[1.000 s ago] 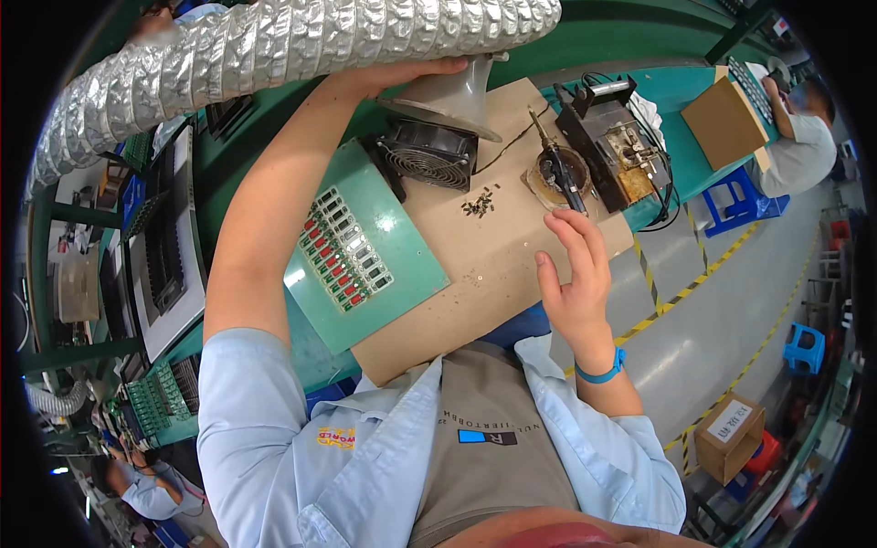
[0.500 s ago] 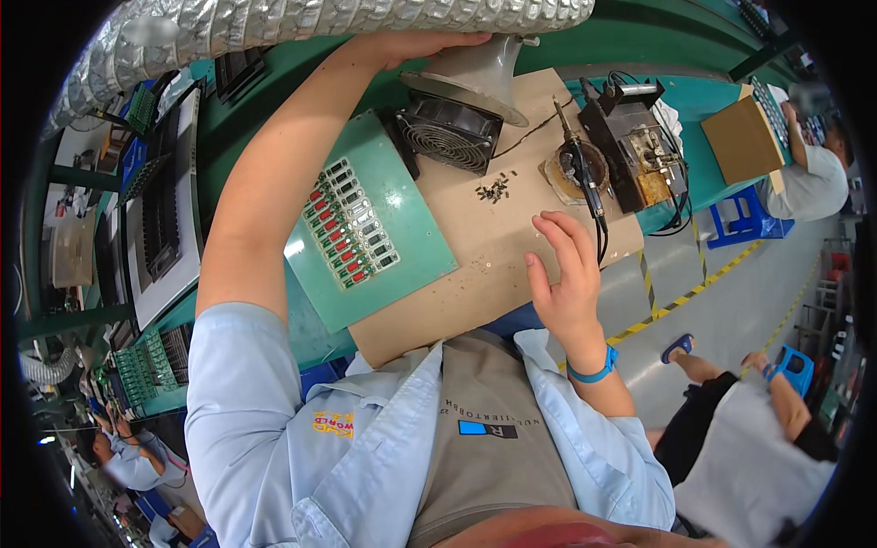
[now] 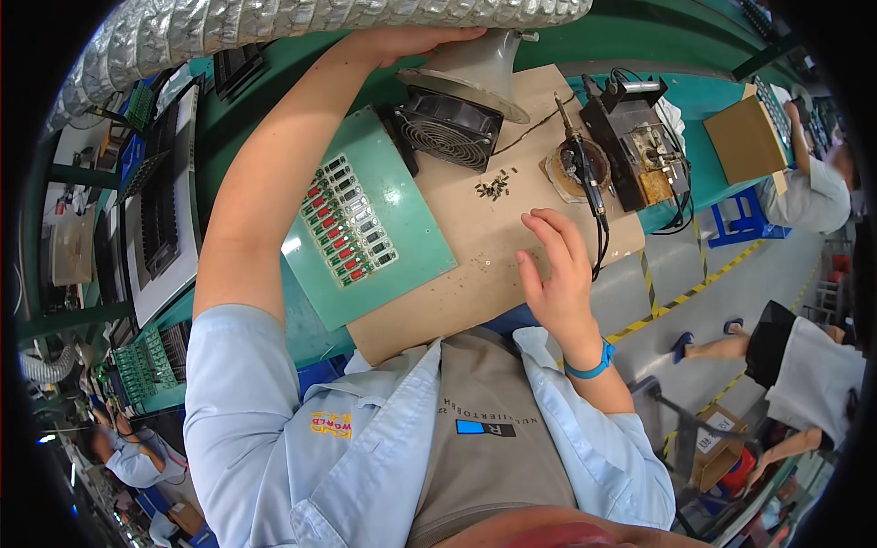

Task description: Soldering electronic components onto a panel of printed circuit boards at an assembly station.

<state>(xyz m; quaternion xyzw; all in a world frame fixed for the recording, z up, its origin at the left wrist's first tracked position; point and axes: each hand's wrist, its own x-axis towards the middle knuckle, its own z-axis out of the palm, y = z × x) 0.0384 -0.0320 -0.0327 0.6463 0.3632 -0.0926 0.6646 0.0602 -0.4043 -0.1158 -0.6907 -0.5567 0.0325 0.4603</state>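
At the top, my left hand point(image 3: 411, 44) reaches up to the grey funnel-shaped hood point(image 3: 480, 78) and grips its upper side; the silver duct covers part of the fingers. A black fan point(image 3: 448, 130) stands just under the hood. My right hand point(image 3: 557, 274) hovers over the board's right front, empty, with fingers apart. Nearest to it on the brown board point(image 3: 493, 283) is a small heap of dark components point(image 3: 493, 187). To the left lies a green plate point(image 3: 402, 274) bearing rows of small circuit boards point(image 3: 347, 224) with red and black parts, partly behind my left forearm.
A silver flexible duct point(image 3: 301, 20) crosses the top. A soldering iron point(image 3: 580, 164) lies over a round holder, beside a black soldering machine point(image 3: 639, 146) with cables. Further right stands a cardboard box point(image 3: 749, 137). Another person point(image 3: 813, 365) is on the floor at right; others sit nearby.
My right hand has shifted slightly up and left. The person at right has moved away, uncovering a trolley with a box. My left hand stays at the hood.
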